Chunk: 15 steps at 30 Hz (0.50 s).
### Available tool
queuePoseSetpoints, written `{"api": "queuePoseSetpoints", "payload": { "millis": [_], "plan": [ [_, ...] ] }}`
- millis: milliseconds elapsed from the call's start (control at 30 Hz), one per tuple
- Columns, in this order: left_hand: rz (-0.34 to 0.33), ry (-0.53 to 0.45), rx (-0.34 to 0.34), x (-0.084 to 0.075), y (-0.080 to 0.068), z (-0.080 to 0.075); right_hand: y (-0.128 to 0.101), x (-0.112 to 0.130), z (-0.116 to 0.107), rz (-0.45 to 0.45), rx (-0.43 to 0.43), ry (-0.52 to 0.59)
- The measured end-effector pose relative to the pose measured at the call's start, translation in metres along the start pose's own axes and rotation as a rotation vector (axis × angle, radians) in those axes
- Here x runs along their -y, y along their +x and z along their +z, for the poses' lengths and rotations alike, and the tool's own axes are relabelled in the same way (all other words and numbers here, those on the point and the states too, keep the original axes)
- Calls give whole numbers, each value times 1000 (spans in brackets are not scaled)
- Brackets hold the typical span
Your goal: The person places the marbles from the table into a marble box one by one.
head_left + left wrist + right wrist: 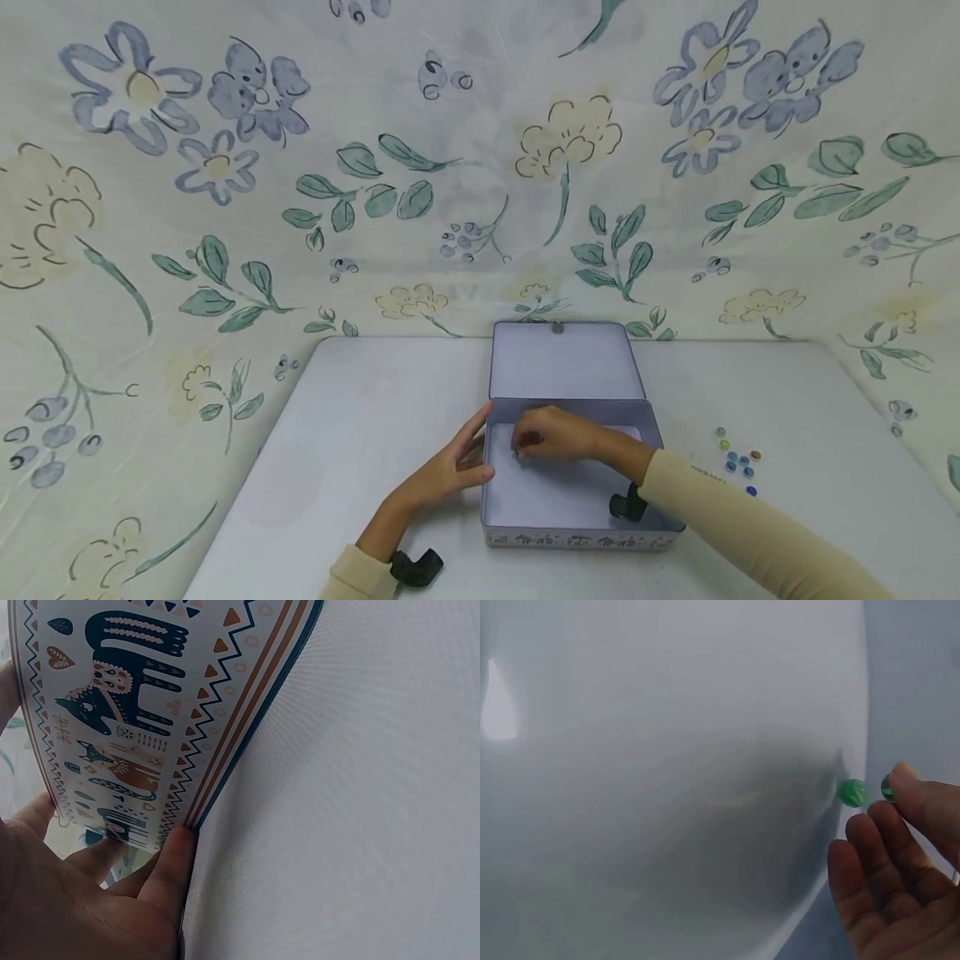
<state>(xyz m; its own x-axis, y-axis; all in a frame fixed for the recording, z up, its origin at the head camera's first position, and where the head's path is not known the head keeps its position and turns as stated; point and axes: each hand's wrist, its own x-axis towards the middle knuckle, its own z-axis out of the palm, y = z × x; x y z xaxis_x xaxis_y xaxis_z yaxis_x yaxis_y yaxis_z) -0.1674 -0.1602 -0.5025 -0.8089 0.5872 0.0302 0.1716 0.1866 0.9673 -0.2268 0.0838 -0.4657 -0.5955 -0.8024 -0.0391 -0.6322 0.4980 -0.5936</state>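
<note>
Lettering: small dark marks on the right cream sleeve (757, 529) look like script, too small to read. The printed outer wall of the rectangular lavender-grey metal tin (577, 540) carries a dark blue horse-like animal, an orange-brown fox-like one, zigzags, triangles and stripes; in the left wrist view their legs point toward 3 o'clock.

The tin sits on the white tabletop (375, 408), its long axis running from 9 to 3 o'clock in the head view. Its hinged plain lavender lid (562, 360) is tipped back toward 12 o'clock, with a small round metallic spot near the far edge.

The right hand (558, 435) reaches into the tin, toward 10 o'clock of its floor, thumb and fingertip pinching a dark round glass marble with a bright green band (887, 787). Just beside it, at 9 o'clock in the right wrist view, a shiny translucent green glass marble (853, 793) lies in the tin, close to the wall.

The left hand (442, 479) is at the tin's 9 o'clock side, fingers and thumb spread wide and touching the wall.

At 3 o'clock from the tin, a loose cluster of blue, green, yellowish and brown marbles (744, 461) lies on the tabletop.
</note>
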Motion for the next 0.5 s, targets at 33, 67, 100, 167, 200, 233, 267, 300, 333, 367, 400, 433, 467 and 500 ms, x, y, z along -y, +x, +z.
{"api": "queuePoseSetpoints", "payload": {
  "millis": [33, 67, 100, 167, 200, 233, 267, 300, 333, 367, 400, 433, 467, 500],
  "plan": [
    [-2, -3, 1, 1, 0, 0, 0, 0, 1, 3, 3, -1],
    [-3, -8, 2, 1, -1, 0, 0, 1, 2, 5, 7, -3],
    [-3, -11, 5, 2, -1, 1, 0, 1, 4, 10, 13, -3],
    [-4, -19, 8, 2, -2, 1, -1, 1, 6, 14, 19, -5],
    [-4, -22, 9, 2, -2, 1, -1, 0, 8, 12, 21, -7],
    [-4, -26, 10, 2, -2, 1, -1, 0, 9, 11, 25, -9],
    [-3, -26, 12, 2, -2, 1, 0, 0, 10, 7, 29, -13],
    [-2, -23, 12, 2, -2, 1, 0, 0, 10, 6, 32, -17],
    [-2, -20, 11, 2, -2, 1, 0, 0, 11, -1, 32, -20],
    [0, -18, 10, 1, -2, 1, 0, 0, 11, -7, 32, -21],
    [2, -14, 10, 1, -1, 0, 1, 0, 12, -13, 30, -21],
    [2, -12, 9, 0, -1, 0, 1, 0, 12, -19, 28, -25],
    [2, -10, 9, 0, 0, 0, 1, 1, 13, -22, 27, -27],
    [2, -8, 9, -1, 0, -1, 2, 1, 13, -23, 26, -28]
  ]
}}
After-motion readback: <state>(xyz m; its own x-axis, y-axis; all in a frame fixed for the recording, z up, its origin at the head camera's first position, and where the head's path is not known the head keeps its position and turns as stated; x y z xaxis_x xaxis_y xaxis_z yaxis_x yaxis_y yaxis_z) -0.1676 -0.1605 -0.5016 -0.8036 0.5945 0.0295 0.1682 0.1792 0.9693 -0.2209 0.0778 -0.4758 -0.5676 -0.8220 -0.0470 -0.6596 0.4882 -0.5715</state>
